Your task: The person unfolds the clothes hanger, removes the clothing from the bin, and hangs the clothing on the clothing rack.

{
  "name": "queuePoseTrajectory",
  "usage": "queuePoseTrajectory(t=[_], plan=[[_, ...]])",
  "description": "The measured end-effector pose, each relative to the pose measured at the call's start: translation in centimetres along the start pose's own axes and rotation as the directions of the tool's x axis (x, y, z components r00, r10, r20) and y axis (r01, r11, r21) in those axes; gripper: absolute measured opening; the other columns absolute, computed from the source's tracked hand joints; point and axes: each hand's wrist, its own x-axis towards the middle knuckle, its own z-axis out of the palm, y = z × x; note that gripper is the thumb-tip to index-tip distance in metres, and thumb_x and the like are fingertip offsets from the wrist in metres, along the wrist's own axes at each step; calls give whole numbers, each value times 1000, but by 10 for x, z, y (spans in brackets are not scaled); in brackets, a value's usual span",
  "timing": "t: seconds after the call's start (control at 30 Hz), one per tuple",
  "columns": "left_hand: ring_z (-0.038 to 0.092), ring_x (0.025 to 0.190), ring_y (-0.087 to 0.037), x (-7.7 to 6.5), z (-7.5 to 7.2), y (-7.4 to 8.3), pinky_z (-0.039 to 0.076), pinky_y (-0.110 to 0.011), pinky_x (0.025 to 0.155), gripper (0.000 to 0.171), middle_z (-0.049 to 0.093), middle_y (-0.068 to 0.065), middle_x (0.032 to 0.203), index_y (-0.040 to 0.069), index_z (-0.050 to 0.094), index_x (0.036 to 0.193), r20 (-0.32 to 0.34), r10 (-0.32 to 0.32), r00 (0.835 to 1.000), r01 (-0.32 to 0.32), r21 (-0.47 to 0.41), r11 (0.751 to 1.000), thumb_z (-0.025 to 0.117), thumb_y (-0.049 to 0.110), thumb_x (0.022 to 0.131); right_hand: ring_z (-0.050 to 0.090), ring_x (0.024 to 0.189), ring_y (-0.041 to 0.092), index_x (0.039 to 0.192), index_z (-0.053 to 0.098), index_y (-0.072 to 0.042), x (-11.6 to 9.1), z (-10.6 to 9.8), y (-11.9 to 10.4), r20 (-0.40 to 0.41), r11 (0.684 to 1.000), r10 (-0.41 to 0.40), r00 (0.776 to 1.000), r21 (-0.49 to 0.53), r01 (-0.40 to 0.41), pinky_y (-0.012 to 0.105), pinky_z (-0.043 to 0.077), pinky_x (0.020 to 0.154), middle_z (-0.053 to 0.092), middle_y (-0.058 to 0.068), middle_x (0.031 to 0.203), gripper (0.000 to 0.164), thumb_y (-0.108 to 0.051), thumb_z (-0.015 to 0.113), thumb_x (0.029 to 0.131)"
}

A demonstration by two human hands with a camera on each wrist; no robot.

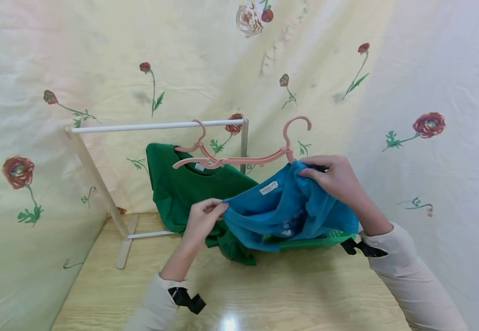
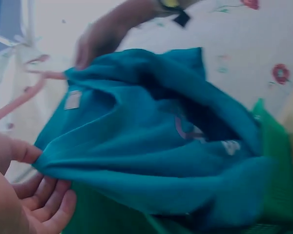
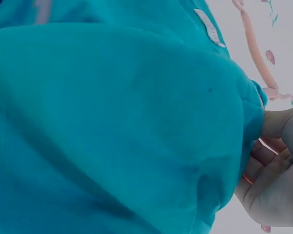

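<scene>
A blue T-shirt [image 1: 260, 216] is stretched between both hands. My left hand [image 1: 204, 218] pinches one side of its neckline; in the left wrist view its other fingers [image 2: 56, 209] lie under the cloth edge. On the far side, my right hand [image 1: 336, 177] pinches the collar between thumb and fingers, beside the neck of a pink hanger [image 1: 260, 160]. One hanger arm reaches left above the neckline, outside the shirt; the other runs down behind the blue cloth, its end hidden. A white label [image 1: 269, 188] shows inside the collar.
A green T-shirt [image 1: 189, 188] hangs on another pink hanger [image 1: 200, 131] from the white rod [image 1: 140, 127] of a small rack. Beneath the blue shirt is a green basket [image 1: 309, 242], mostly covered. Flowered cloth [image 1: 326, 55] encloses the wooden table [image 1: 264, 294].
</scene>
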Motion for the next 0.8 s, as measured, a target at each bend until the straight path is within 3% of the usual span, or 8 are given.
queuePoseTrajectory(t=[0.13, 0.2, 0.53, 0.8], plan=[[65, 92, -15, 8, -17, 21, 58, -34, 92, 25, 72, -1, 100, 0, 73, 112, 50, -54, 997, 52, 35, 998, 65, 20, 100, 71, 104, 40, 123, 72, 2, -1, -5, 2, -18, 1000, -3, 1000, -2, 3, 3, 48, 86, 74, 24, 116, 29, -5, 71, 95], [65, 94, -15, 11, -25, 31, 57, -35, 96, 27, 71, 1, 102, 0, 72, 115, 61, -62, 996, 59, 61, 996, 64, 21, 100, 71, 100, 40, 123, 72, 2, -2, -7, 2, -15, 1000, -4, 1000, 7, 4, -2, 43, 82, 74, 24, 115, 28, -5, 70, 95], [56, 103, -18, 24, -49, 61, 50, -33, 97, 31, 66, 7, 99, 0, 70, 114, 129, -30, 991, 15, 114, 993, 60, 26, 103, 73, 89, 37, 120, 72, 4, -7, -10, 5, 47, 995, -90, 995, -32, 92, 1, 47, 77, 75, 23, 109, 28, 2, 71, 93], [56, 102, -18, 25, -43, 67, 50, -30, 93, 32, 66, 7, 97, -3, 69, 116, 181, -9, 983, -9, 93, 996, 60, 25, 104, 69, 83, 23, 124, 67, 1, -6, -8, 11, 169, 993, -63, 984, -88, 79, 17, 54, 75, 75, 15, 104, 31, -8, 71, 95]])
